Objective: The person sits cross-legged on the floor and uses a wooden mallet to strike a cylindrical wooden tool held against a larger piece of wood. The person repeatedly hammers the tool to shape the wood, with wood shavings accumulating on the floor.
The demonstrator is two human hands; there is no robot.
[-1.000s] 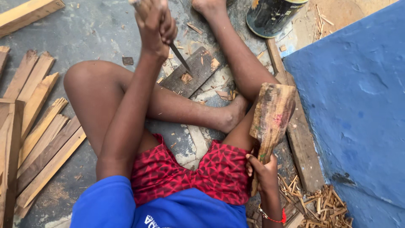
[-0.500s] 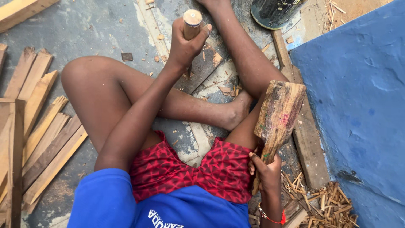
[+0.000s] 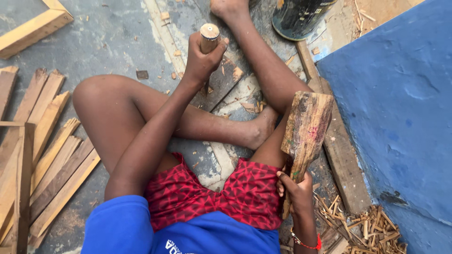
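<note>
I sit on the floor with my legs folded. My left hand [image 3: 201, 59] grips a chisel by its round wooden handle [image 3: 209, 35], held upright over a dark wooden piece [image 3: 223, 82] that lies on the floor between my legs. The blade is hidden behind my hand. My right hand [image 3: 295, 190] holds a rough wooden mallet [image 3: 306, 131] by its narrow handle, raised beside my right knee with the head tilted upward, apart from the chisel.
Wooden slats [image 3: 44, 155] lie stacked at the left, with a pale beam [image 3: 33, 30] at the top left. A dark bucket [image 3: 301, 16] stands near my foot. A blue wall [image 3: 395, 108] rises at the right, with a plank [image 3: 339, 155] and wood splinters [image 3: 362, 226] along its base.
My left hand has turned the chisel from slanted, blade showing, to upright with the handle top facing up, and lowered it onto the wooden piece. The mallet stays raised at the right.
</note>
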